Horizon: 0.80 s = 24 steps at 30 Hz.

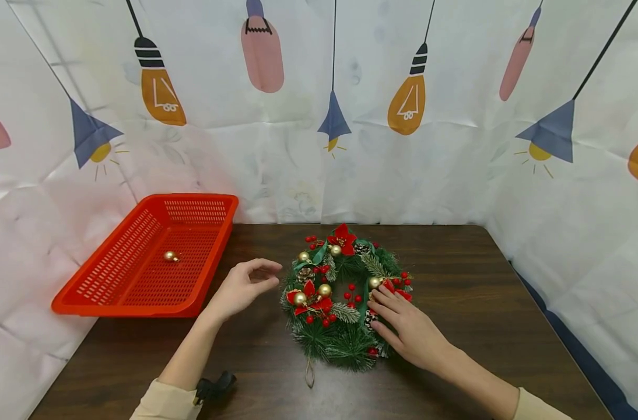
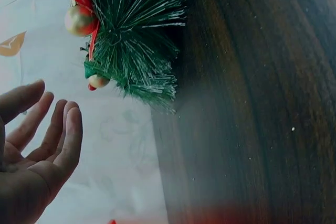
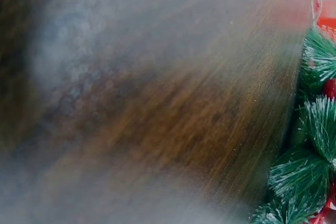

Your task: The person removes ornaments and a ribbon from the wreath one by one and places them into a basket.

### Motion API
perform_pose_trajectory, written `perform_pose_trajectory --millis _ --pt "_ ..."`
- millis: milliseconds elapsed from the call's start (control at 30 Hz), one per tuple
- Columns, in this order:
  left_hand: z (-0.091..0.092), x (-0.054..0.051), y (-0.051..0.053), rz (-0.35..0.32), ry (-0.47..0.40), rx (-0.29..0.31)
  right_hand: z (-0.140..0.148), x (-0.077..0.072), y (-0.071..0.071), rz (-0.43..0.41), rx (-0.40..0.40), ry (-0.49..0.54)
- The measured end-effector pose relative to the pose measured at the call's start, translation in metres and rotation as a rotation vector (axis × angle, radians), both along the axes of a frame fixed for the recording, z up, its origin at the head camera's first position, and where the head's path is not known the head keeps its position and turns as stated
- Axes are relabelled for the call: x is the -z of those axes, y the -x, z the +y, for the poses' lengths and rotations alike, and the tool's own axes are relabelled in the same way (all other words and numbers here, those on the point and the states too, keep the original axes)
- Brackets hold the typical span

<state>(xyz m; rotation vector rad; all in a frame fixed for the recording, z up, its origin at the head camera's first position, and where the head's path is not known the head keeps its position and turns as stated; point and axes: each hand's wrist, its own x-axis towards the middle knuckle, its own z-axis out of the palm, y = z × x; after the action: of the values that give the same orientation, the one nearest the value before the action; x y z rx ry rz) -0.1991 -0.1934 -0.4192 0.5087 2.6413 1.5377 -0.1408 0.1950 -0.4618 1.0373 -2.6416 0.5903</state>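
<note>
A green Christmas wreath [image 1: 350, 350] lies on the brown wooden table, decorated with red flowers, gold balls, red berries and pine cones. My right hand [image 1: 410, 329] rests on its right side, fingers extended over a red flower [image 1: 402, 290] and near a gold ball [image 1: 374, 283]. To the left of the wreath, my left hand [image 1: 248, 289] hovers with loosely bent fingers and nothing between them. The left wrist view shows this hand [image 2: 42, 145] apart from the wreath's frosted needles [image 2: 136, 40]. In the right wrist view only the wreath's edge [image 3: 302, 177] shows; the hand is out of sight.
A red plastic basket [image 1: 214, 256] stands at the back left, with one small gold ball [image 1: 170, 256] inside. A twine loop [image 1: 309, 373] sticks out from the wreath's front. Behind the table [image 1: 455, 256] hangs a printed white curtain [image 1: 298, 169].
</note>
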Motion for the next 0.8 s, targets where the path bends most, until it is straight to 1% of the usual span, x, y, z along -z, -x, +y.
perform_pose_trajectory --millis 300,567,800 --pt "0.009 0.004 -0.002 -0.03 0.034 0.11 0.0 0.0 0.0 -0.003 0.006 0.001" --pt "0.012 0.01 -0.001 -0.05 0.016 0.217 0.0 0.001 0.0 0.0 0.007 0.001" --pt "0.013 0.01 -0.002 -0.032 0.053 0.252 0.0 0.001 0.001 -0.002 0.006 0.008"
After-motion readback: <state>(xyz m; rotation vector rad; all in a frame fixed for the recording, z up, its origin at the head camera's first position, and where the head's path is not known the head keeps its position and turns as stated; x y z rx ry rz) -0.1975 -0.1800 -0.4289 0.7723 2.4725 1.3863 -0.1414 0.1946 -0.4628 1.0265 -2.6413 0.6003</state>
